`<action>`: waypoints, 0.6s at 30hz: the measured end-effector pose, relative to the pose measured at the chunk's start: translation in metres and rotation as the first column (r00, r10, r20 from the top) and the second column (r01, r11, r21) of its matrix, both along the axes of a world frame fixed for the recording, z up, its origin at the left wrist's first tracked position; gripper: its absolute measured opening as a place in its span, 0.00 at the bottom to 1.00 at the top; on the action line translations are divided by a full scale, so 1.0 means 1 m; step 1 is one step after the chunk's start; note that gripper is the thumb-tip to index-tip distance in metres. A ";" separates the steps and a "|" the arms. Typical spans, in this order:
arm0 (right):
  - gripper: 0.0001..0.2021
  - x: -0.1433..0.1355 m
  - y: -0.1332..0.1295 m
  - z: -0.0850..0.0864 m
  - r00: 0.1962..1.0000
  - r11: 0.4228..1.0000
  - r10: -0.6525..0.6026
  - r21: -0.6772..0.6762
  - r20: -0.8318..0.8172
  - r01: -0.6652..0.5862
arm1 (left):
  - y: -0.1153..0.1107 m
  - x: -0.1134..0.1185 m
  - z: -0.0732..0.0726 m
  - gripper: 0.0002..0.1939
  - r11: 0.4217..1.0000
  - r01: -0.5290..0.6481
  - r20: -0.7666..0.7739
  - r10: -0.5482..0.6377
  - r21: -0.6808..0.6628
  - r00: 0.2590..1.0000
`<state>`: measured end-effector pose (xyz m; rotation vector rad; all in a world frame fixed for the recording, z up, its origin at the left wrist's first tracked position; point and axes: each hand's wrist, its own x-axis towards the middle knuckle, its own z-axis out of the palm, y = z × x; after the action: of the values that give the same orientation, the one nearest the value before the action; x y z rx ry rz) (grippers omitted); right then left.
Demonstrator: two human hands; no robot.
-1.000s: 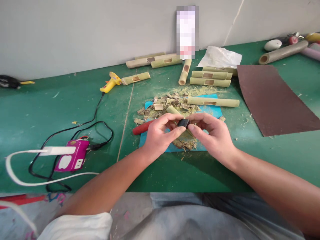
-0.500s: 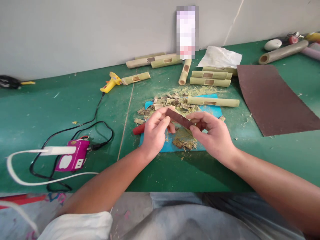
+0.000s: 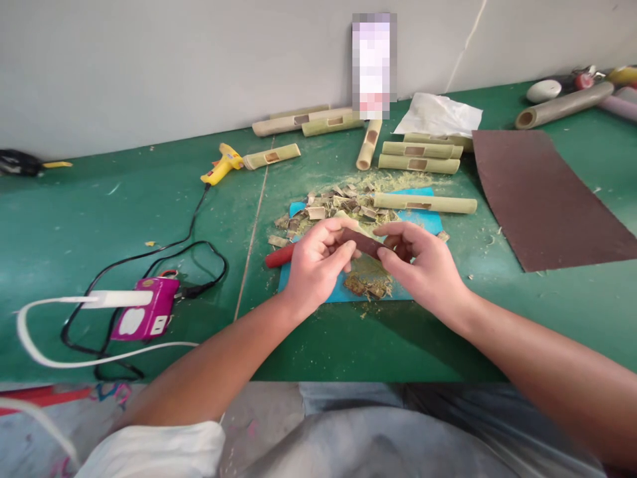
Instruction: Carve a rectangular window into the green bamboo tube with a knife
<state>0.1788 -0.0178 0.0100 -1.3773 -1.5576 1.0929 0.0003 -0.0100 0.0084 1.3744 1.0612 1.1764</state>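
Between my two hands is a narrow dark brown strip of sandpaper (image 3: 365, 243), held above the blue mat (image 3: 343, 292). My left hand (image 3: 321, 259) pinches its left end, thumb on top. At the strip's right end, my right hand (image 3: 423, 269) grips it between thumb and fingers. Just behind them a pale green bamboo tube (image 3: 442, 204) with a cut-out slot lies across the mat. Bamboo chips (image 3: 318, 212) and shavings are heaped around it. A red handle (image 3: 279, 257) sticks out beside my left hand; its other end is hidden.
A large brown sandpaper sheet (image 3: 552, 206) lies at right. Several slotted bamboo tubes (image 3: 421, 164) rest near the wall, under a screen (image 3: 373, 63). At left are a yellow glue gun (image 3: 222, 166) and a magenta power adapter (image 3: 144, 309) with looping cables.
My left hand has slid right along the strip, closer to my right hand, covering more of it. The strip now looks shorter and slightly curved. My right hand has barely moved.
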 end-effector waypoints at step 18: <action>0.11 0.003 0.003 0.006 0.999 0.996 0.007 -0.092 0.031 -0.004 | 0.006 -0.003 -0.006 0.10 0.995 -0.060 -0.089 0.053 -0.078 0.995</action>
<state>0.1822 -0.0148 0.0157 -1.4586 -1.5511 1.1638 -0.0030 -0.0044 0.0029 1.3507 1.2040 1.1109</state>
